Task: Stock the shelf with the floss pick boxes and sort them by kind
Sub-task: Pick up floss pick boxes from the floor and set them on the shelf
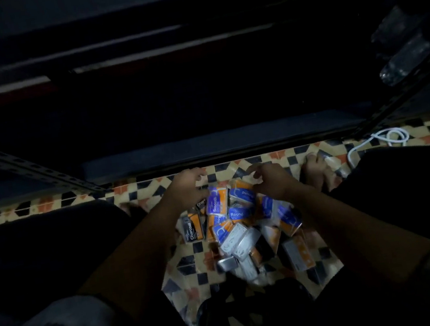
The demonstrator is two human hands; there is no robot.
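Observation:
A pile of several floss pick boxes lies on the patterned floor between my legs. It includes a blue and orange "Smooth" box (216, 204), a blue "Round" box (239, 212), a black and orange "Charcoal" box (192, 230) and white packs (240, 238). My left hand (187, 189) is at the pile's far left, fingers curled, thumb against the top of the Smooth box. My right hand (272, 179) curls its fingers round an upside-down orange and blue box (243, 190) at the pile's far end. The dark shelf (219, 145) stands just beyond the pile.
A slotted metal upright (13, 162) slants on the left, another on the right (399, 96). Clear plastic-wrapped goods (401, 51) sit on the upper right. A white cable (383, 137) lies on the floor (189, 261) beside my bare foot (316, 168).

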